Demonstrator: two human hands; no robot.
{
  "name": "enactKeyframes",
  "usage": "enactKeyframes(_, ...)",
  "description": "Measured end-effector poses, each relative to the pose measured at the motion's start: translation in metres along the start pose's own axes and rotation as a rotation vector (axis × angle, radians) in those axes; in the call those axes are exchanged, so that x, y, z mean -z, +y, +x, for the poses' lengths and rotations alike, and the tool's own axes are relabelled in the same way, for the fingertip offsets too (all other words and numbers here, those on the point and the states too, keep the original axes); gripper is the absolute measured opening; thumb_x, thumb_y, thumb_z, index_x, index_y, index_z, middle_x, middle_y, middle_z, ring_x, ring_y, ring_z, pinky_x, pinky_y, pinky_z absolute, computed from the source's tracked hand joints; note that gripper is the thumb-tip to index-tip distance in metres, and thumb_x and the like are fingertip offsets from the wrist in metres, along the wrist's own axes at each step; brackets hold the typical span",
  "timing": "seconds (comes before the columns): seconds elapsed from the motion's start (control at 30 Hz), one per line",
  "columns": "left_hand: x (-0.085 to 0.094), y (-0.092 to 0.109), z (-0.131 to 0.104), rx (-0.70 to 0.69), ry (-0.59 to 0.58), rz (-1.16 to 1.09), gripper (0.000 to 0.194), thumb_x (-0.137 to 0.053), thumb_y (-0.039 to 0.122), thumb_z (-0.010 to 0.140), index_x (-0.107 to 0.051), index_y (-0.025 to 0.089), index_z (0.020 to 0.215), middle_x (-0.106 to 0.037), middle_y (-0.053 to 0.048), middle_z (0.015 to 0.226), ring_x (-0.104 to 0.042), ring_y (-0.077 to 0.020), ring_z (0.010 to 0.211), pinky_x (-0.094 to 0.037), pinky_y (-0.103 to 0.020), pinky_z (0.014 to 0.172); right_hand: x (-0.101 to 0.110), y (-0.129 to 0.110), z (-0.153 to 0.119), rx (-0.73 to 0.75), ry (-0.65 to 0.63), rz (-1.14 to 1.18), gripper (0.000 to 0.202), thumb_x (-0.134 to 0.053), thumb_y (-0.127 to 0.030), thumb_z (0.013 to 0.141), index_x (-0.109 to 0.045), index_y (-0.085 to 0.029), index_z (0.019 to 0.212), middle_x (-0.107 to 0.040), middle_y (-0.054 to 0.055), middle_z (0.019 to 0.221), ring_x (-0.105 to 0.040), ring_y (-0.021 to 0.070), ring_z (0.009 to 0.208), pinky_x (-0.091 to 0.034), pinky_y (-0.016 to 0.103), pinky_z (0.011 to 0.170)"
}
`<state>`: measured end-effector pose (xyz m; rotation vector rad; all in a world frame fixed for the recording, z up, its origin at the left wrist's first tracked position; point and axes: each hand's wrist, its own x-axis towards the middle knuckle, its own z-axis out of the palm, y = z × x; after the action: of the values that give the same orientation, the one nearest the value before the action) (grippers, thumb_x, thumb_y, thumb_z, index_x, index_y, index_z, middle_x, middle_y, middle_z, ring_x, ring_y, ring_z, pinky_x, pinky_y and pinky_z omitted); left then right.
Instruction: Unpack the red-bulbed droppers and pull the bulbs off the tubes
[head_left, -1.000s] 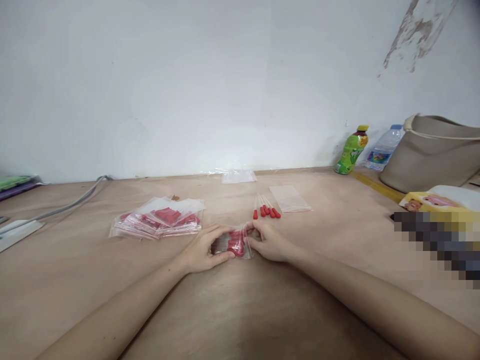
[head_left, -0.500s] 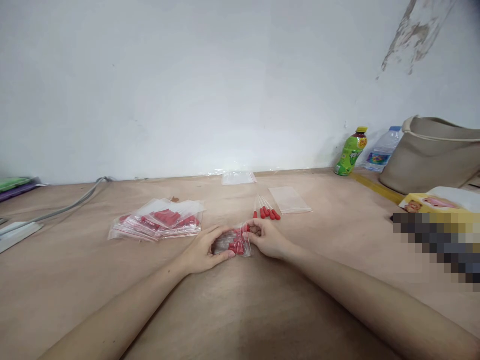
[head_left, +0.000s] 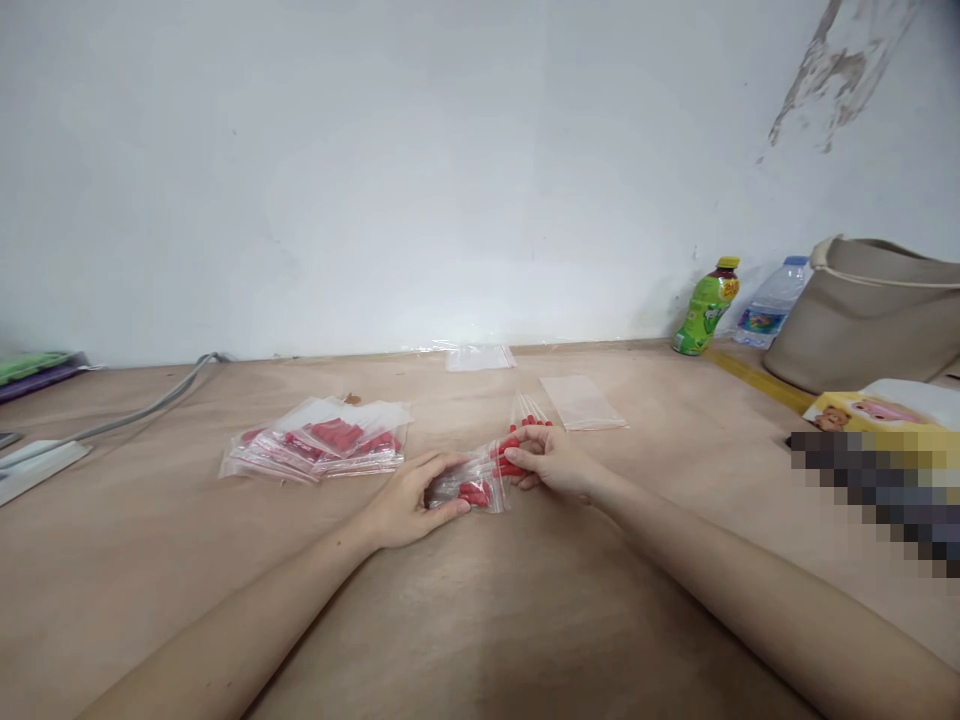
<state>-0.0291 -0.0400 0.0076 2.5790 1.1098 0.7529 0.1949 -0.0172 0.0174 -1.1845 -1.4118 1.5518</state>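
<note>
My left hand is closed around a clear zip bag lying on the table. Inside it show the red bulbs of several droppers with clear stems. At the bag's right-hand mouth, my right hand pinches the red bulbs of droppers, whose stems point left into the bag. Just beyond my right hand lie several more red-bulbed droppers, partly hidden by its fingers. An unfilled clear bag lies flat to their right.
A pile of filled zip bags lies to the left. Another flat bag rests near the wall. On the right stand a green bottle, a water bottle and a beige bucket-shaped bag. A grey cable runs along the left.
My right hand has moved slightly right and now pinches red bulbs at the bag's mouth. The droppers beyond are more covered by it. My left hand keeps its hold on the zip bag.
</note>
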Motion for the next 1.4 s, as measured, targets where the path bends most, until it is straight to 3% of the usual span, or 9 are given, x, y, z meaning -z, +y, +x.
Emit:
enactKeyframes(0.13,0.001,0.0,-0.001,0.035,-0.016,0.0,0.043,-0.056,0.04,0.078,-0.049,0.02,0.116,-0.058,-0.007,0.11,-0.057,-0.0181,0.091,-0.048,-0.029,0.076,0.024,-0.017,0.002,-0.013,0.007,0.071,0.005,-0.053,-0.01,0.081,-0.056,-0.014,0.08,-0.067,0.003,0.072,-0.063,0.009,0.06,-0.053,0.019,0.054)
enactKeyframes(0.3,0.0,-0.001,0.0,0.044,-0.012,0.003,0.043,-0.057,0.04,0.077,-0.051,0.02,0.114,-0.058,-0.007,0.109,-0.056,-0.0185,0.092,-0.048,-0.029,0.075,0.078,-0.044,-0.003,0.109,0.035,-0.044,0.008,-0.063,-0.01,0.073,-0.061,-0.013,0.08,-0.068,0.005,0.075,-0.064,0.011,0.066,-0.054,0.021,0.063)
enactKeyframes(0.43,0.0,-0.002,0.001,0.031,-0.009,-0.001,0.041,-0.056,0.039,0.078,-0.051,0.02,0.114,-0.058,-0.007,0.11,-0.055,-0.0189,0.094,-0.047,-0.031,0.078,0.102,-0.052,-0.003,0.373,0.22,-0.146,0.01,-0.059,-0.019,0.077,-0.063,-0.015,0.084,-0.068,0.006,0.086,-0.064,0.0135,0.079,-0.053,0.026,0.073)
enactKeyframes(0.53,0.0,-0.001,0.002,0.021,-0.006,0.01,0.041,-0.056,0.039,0.078,-0.051,0.02,0.114,-0.058,-0.007,0.109,-0.055,-0.0192,0.095,-0.047,-0.031,0.079,0.096,-0.039,0.009,0.669,0.466,-0.346,0.012,-0.054,-0.022,0.08,-0.062,-0.017,0.087,-0.068,0.005,0.088,-0.064,0.016,0.082,-0.052,0.032,0.076)
enactKeyframes(0.6,-0.001,-0.001,0.002,0.016,0.0,0.013,0.04,-0.056,0.038,0.078,-0.051,0.019,0.114,-0.058,-0.007,0.108,-0.055,-0.0189,0.094,-0.047,-0.03,0.077,0.085,-0.026,0.017,0.845,0.544,-0.662,0.015,-0.05,-0.02,0.082,-0.062,-0.019,0.091,-0.066,0.005,0.092,-0.062,0.0174,0.086,-0.049,0.034,0.08)
enactKeyframes(0.67,-0.001,-0.001,0.002,0.015,0.001,0.015,0.04,-0.056,0.038,0.078,-0.051,0.019,0.113,-0.058,-0.007,0.108,-0.055,-0.0186,0.093,-0.047,-0.03,0.076,0.073,-0.012,0.024,0.935,0.513,-0.967,0.021,-0.044,-0.015,0.084,-0.06,-0.018,0.096,-0.064,0.008,0.096,-0.059,0.0178,0.087,-0.047,0.032,0.079)
enactKeyframes(0.83,0.0,-0.001,0.003,0.016,-0.018,0.01,0.039,-0.055,0.037,0.079,-0.051,0.02,0.114,-0.057,-0.007,0.108,-0.055,-0.0182,0.093,-0.047,-0.029,0.077,0.053,0.008,0.03,0.932,0.384,-1.491,0.026,-0.04,-0.007,0.084,-0.056,-0.014,0.103,-0.061,0.01,0.092,-0.055,0.0181,0.083,-0.045,0.028,0.071)
enactKeyframes(1.17,0.0,0.0,0.003,0.024,-0.021,0.003,0.039,-0.054,0.038,0.08,-0.05,0.021,0.114,-0.056,-0.007,0.11,-0.054,-0.0194,0.095,-0.046,-0.033,0.081,0.041,0.015,0.035,0.888,0.276,-1.633,0.023,-0.042,-0.013,0.087,-0.057,-0.015,0.105,-0.059,0.01,0.093,-0.052,0.0191,0.084,-0.039,0.029,0.074)
enactKeyframes(1.4,0.001,0.001,0.003,0.021,-0.03,0.015,0.038,-0.054,0.037,0.08,-0.05,0.021,0.114,-0.056,-0.007,0.11,-0.054,-0.0191,0.097,-0.046,-0.032,0.082,0.034,0.017,0.034,0.849,0.303,-1.619,0.024,-0.042,-0.012,0.086,-0.058,-0.019,0.102,-0.058,0.009,0.092,-0.049,0.0197,0.086,-0.033,0.03,0.072)
